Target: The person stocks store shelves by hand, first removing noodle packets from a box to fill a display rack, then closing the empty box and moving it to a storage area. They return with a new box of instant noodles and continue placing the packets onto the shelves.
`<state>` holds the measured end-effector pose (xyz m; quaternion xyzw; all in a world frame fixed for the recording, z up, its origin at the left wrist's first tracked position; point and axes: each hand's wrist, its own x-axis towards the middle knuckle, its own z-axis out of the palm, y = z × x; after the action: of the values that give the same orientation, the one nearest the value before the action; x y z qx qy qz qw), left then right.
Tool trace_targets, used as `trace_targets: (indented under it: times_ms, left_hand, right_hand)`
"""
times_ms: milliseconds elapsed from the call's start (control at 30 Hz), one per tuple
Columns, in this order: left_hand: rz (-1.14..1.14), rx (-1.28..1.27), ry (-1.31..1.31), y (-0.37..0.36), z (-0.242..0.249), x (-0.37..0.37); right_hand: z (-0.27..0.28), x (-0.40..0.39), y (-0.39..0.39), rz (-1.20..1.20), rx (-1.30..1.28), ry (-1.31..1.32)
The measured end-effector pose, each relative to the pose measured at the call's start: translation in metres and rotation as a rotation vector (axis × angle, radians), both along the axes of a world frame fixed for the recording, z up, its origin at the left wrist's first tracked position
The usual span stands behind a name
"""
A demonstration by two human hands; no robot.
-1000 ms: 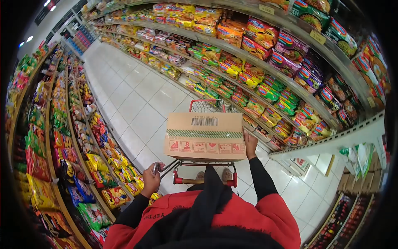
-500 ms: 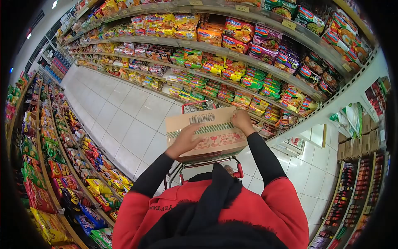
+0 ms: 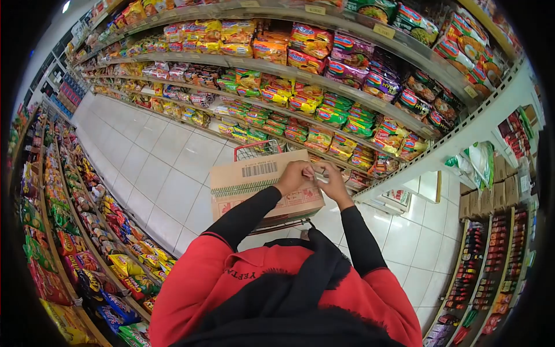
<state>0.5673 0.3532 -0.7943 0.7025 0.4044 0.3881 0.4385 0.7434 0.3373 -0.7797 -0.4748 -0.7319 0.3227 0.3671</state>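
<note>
A brown cardboard box (image 3: 243,179) with a barcode and a green striped band of print rests on a red-handled shopping cart (image 3: 257,149) in front of me. Over the right part of the box top, my left hand (image 3: 293,177) has its fingers pressed together. Close against it, my right hand (image 3: 332,184) is pinched at the box's right end. Whatever lies between the fingertips is too small to make out.
Shelves of instant noodle packets (image 3: 306,98) run along the far side. Snack packets (image 3: 124,266) fill the shelves at left. Bottles (image 3: 468,260) stand on shelves at right, below stacked cartons (image 3: 488,199). White floor tiles (image 3: 144,156) stretch down the aisle.
My left hand has moved right across the box, from lying open to closed fingers beside my right hand. The box and shelves appear shifted left in view.
</note>
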Motion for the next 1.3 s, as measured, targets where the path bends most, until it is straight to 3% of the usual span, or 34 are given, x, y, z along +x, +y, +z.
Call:
trace_targets:
  times_ms: [67, 133, 167, 200, 300, 367, 433, 467, 500, 533, 600, 667, 700, 733, 800, 867, 933, 967, 1000, 1067, 1100, 1133, 1200, 1233, 1267, 1300]
  left_hand:
    - [0.009, 0.112, 0.098, -0.001, 0.007, -0.01]
    - [-0.031, -0.018, 0.036, 0.0, 0.01, -0.015]
    - [-0.079, 0.126, 0.184, 0.002, 0.012, -0.019]
    - [-0.126, 0.267, 0.333, 0.003, 0.018, -0.023]
    - [-0.159, 0.376, 0.436, -0.001, 0.035, -0.048]
    - [-0.16, 0.294, 0.471, -0.005, 0.045, -0.102]
    - [-0.015, 0.275, 0.563, -0.036, 0.072, -0.184]
    - [0.139, 0.118, 0.449, -0.059, 0.083, -0.235]
    - [0.44, -0.134, 0.068, -0.086, 0.074, -0.299]
    - [0.5, 0.073, 0.543, -0.123, 0.118, -0.342]
    - [0.861, 0.058, 0.681, -0.202, 0.153, -0.414]
    - [1.219, -0.024, 0.534, -0.267, 0.17, -0.461]
    - [1.254, 0.064, 0.615, -0.302, 0.151, -0.521]
    - [1.328, 0.018, 0.518, -0.318, 0.145, -0.528]
    - [1.376, 0.072, 0.699, -0.315, 0.139, -0.507]
    - [1.434, 0.0, 0.618, -0.302, 0.103, -0.526]
    - [1.296, 0.007, 0.551, -0.285, 0.075, -0.533]
    - [1.268, -0.033, 0.616, -0.28, 0.065, -0.528]
    - [1.237, -0.073, 0.68, -0.27, 0.06, -0.509]
    - [1.121, -0.287, 0.778, -0.251, 0.046, -0.492]
    - [1.105, -0.129, 0.96, -0.243, 0.05, -0.466]
    - [1.079, 0.034, 1.139, -0.234, 0.059, -0.433]
    - [1.193, 0.339, 1.133, -0.207, 0.069, -0.382]
    - [1.074, 0.459, 0.977, -0.192, 0.08, -0.361]
    - [0.953, 0.568, 0.818, -0.178, 0.086, -0.341]
    - [0.792, 0.551, 0.672, -0.164, 0.078, -0.316]
  right_hand:
    - [-0.029, 0.003, 0.008, 0.104, 0.06, -0.073]
    - [-0.045, 0.001, 0.009, 0.145, -0.073, -0.282]
    - [-0.051, 0.004, 0.012, 0.149, -0.136, -0.387]
    - [-0.051, 0.006, 0.014, 0.158, -0.135, -0.378]
    - [-0.053, 0.01, 0.02, 0.239, -0.238, -0.393]
    - [-0.054, 0.013, 0.024, 0.28, -0.202, -0.356]
    - [-0.05, 0.01, 0.025, 0.27, -0.177, -0.393]
    - [-0.049, 0.009, 0.025, 0.287, -0.174, -0.384]
    - [-0.048, 0.01, 0.026, 0.305, -0.149, -0.357]
    - [-0.046, 0.011, 0.026, 0.322, -0.124, -0.331]
    - [-0.041, 0.007, 0.023, 0.336, -0.114, -0.312]
    - [-0.046, 0.007, 0.023, 0.323, -0.119, -0.265]
    - [-0.047, 0.006, 0.021, 0.309, -0.095, -0.227]
    - [-0.046, 0.005, 0.018, 0.323, -0.095, -0.23]
    - [-0.039, 0.0, 0.013, 0.253, -0.172, -0.168]
    - [-0.03, -0.011, 0.004, 0.188, -0.099, -0.209]
    - [-0.023, -0.022, -0.006, -0.058, -0.248, -0.339]
    - [-0.033, -0.027, -0.013, -0.145, 0.037, -0.412]
    - [-0.03, -0.03, -0.014, -0.142, 0.041, -0.422]
    - [-0.015, -0.036, -0.012, -0.217, -0.359, -0.091]
    - [0.021, -0.046, -0.024, -0.192, -0.337, 0.068]
    - [0.028, -0.034, -0.022, -0.196, -0.334, 0.061]
    - [0.036, -0.003, -0.015, 0.253, -0.911, 0.42]
    - [0.056, -0.002, -0.022, 0.427, -1.059, 0.428]
    - [0.067, -0.007, -0.028, 0.419, -1.061, 0.425]
    - [0.076, -0.014, -0.035, 0.575, -0.881, 0.024]
